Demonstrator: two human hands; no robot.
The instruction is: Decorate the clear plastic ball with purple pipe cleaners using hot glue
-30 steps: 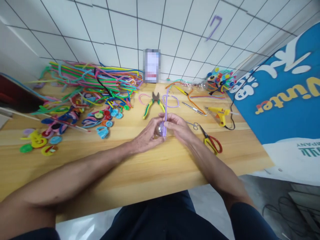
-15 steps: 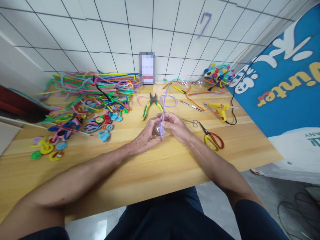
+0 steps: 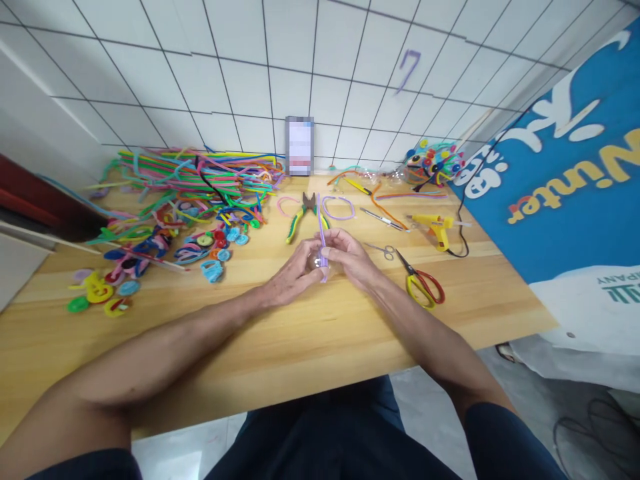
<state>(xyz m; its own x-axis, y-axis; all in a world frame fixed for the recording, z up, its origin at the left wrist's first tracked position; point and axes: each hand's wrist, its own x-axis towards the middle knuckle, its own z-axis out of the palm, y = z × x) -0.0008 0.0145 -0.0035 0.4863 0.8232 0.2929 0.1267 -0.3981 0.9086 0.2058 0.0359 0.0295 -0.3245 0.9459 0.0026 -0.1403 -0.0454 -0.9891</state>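
Between my two hands is a clear plastic ball, partly covered by my fingers. My left hand closes round its left side. A purple pipe cleaner lies across the ball, its long end pointing away from me towards the wall. With thumb and fingers my right hand pinches this pipe cleaner against the ball. Just beyond my hands lie green-and-yellow pliers with spread handles. Beside them rests a loop of purple pipe cleaner.
Coloured pipe cleaners are heaped at the back left, with curled pieces nearer. A phone leans on the wall. Rightward lie scissors, small scissors, a tweezer-like tool, a yellow glue gun and a decorated ball.
The purple pipe cleaner's free end has dropped and tilted left, and its near end sticks out lower past my fingers. Both hands keep their hold. The whole view has shifted slightly.
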